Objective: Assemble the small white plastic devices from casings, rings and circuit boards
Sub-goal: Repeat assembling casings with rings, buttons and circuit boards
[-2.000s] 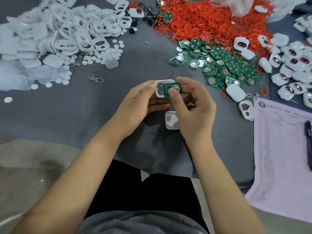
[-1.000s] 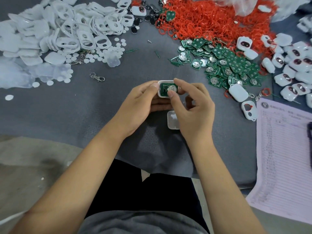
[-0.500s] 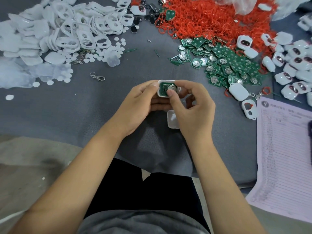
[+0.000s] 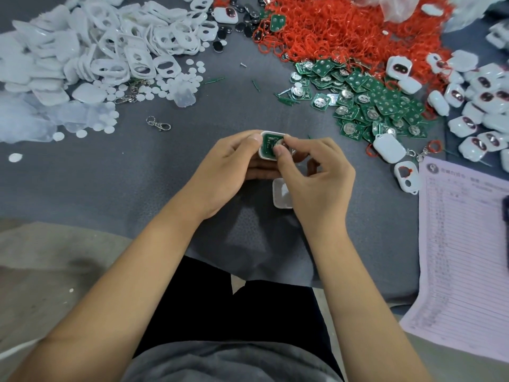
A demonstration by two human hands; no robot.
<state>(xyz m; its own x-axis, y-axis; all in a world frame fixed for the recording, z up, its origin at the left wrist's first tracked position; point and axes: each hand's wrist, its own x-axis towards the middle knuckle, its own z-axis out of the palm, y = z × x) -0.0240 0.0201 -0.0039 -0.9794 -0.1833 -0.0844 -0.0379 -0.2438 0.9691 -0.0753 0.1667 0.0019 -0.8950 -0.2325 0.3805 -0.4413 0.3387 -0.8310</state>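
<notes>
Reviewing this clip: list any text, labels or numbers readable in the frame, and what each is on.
None can be quoted.
Printed sheet: round logo, a header line and ruled rows of print, all too blurred to read.
Circuit board held in the casing: pale markings, too small to read.
Loose circuit boards: no legible print.

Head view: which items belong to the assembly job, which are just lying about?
In use:
- left hand and right hand holding white plastic casing half with green circuit board
- second white casing half on the cloth
- red ring pile, green board pile, white casing pile

Lying about:
- lined paper form
- metal keyring clasp
</notes>
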